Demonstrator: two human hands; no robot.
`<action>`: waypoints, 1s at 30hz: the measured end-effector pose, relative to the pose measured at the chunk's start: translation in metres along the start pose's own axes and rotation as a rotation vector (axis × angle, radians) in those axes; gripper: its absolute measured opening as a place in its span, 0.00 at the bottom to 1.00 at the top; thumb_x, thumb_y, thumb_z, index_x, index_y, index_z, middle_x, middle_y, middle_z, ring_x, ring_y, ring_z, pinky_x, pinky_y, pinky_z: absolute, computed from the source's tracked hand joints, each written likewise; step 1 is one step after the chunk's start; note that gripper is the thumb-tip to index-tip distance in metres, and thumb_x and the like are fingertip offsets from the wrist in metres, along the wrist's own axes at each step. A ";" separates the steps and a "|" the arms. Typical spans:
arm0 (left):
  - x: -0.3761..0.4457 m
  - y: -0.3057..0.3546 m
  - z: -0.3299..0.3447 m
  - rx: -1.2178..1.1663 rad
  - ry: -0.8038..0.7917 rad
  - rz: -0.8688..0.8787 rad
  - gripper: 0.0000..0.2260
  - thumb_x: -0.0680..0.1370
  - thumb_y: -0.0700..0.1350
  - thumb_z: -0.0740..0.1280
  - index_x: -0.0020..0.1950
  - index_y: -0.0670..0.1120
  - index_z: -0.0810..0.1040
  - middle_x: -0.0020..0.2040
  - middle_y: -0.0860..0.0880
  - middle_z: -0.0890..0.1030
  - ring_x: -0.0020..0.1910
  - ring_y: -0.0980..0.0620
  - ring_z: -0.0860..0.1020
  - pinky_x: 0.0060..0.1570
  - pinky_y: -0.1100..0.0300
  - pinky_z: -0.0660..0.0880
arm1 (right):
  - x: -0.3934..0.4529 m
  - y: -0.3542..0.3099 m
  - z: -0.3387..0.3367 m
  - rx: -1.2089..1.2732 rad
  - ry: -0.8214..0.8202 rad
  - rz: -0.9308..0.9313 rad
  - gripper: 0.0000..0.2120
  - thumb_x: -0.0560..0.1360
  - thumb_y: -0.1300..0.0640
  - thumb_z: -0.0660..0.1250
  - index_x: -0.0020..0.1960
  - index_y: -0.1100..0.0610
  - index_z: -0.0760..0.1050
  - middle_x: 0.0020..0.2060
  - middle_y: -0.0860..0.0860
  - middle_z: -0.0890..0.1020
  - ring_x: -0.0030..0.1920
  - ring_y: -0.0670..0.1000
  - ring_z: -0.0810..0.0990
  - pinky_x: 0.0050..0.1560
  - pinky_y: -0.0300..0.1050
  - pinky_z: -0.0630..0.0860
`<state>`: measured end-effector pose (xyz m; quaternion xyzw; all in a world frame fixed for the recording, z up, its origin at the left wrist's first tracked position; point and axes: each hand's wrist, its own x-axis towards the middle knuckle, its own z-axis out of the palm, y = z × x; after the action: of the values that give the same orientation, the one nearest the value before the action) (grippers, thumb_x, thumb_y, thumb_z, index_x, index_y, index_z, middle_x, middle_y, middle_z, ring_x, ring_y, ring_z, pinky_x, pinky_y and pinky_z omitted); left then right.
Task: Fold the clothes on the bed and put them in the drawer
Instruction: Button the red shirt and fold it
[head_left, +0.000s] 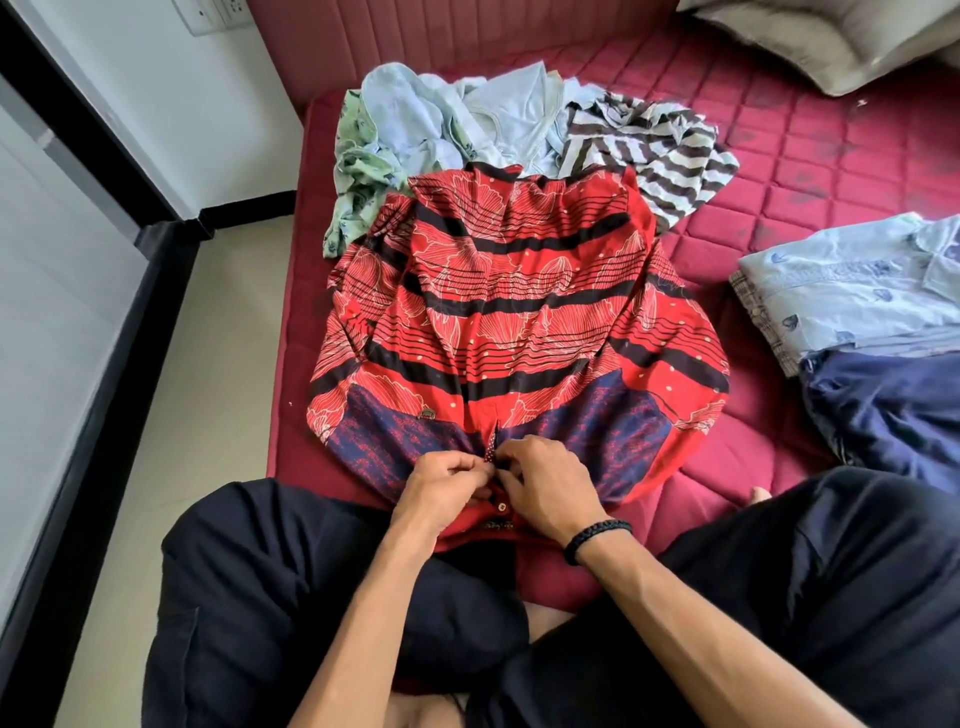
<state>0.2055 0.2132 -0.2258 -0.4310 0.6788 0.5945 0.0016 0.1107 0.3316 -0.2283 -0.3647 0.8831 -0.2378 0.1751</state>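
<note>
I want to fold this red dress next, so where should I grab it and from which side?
Take the red dress at its two near corners beside the neckline, coming from your own side. It lies spread flat with the neck toward you, where your left hand and right hand pinch the button strip, and the far hem overlaps unfolded clothes.

Soft cloth everywhere on my quilted bed, little that shines.

My red dress (519, 291) is thin, smooth woven cloth with a slight sheen, printed in black bands and fine white lines, with a darker blue printed panel near its small glossy buttons (502, 505). The mattress (810, 171) is matt crimson fabric, quilted in stitched squares. The striped top (660, 156) and the pale blue garment (441, 119) look like soft, matt, crumpled cloth. The folded light shirt (852, 291) looks like washed denim, slightly rough. My trousers (291, 587) are matt black cloth; my bracelet (597, 538) is braided black cord. The floor (197, 364) looks smooth.
</note>
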 end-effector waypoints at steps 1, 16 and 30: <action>-0.001 0.001 -0.001 0.002 0.015 -0.002 0.04 0.79 0.38 0.71 0.48 0.42 0.86 0.44 0.42 0.87 0.38 0.53 0.84 0.45 0.59 0.81 | 0.001 -0.001 0.002 -0.011 0.002 -0.002 0.09 0.77 0.51 0.65 0.56 0.49 0.78 0.51 0.50 0.82 0.55 0.60 0.81 0.52 0.54 0.78; -0.009 0.001 0.009 0.249 0.223 0.353 0.03 0.75 0.48 0.74 0.41 0.54 0.87 0.36 0.59 0.85 0.37 0.62 0.83 0.46 0.61 0.80 | 0.010 0.018 -0.006 0.426 -0.104 0.196 0.09 0.75 0.54 0.73 0.36 0.50 0.80 0.33 0.46 0.84 0.34 0.41 0.78 0.41 0.41 0.76; 0.000 -0.007 0.003 0.059 0.078 0.181 0.05 0.76 0.43 0.74 0.44 0.52 0.88 0.39 0.52 0.87 0.41 0.56 0.85 0.55 0.51 0.82 | 0.007 0.014 -0.007 0.680 -0.115 0.240 0.10 0.77 0.65 0.70 0.38 0.56 0.82 0.30 0.52 0.83 0.32 0.47 0.80 0.38 0.40 0.77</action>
<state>0.2081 0.2159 -0.2319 -0.3906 0.7318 0.5546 -0.0658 0.0946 0.3367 -0.2308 -0.1922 0.7787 -0.4746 0.3625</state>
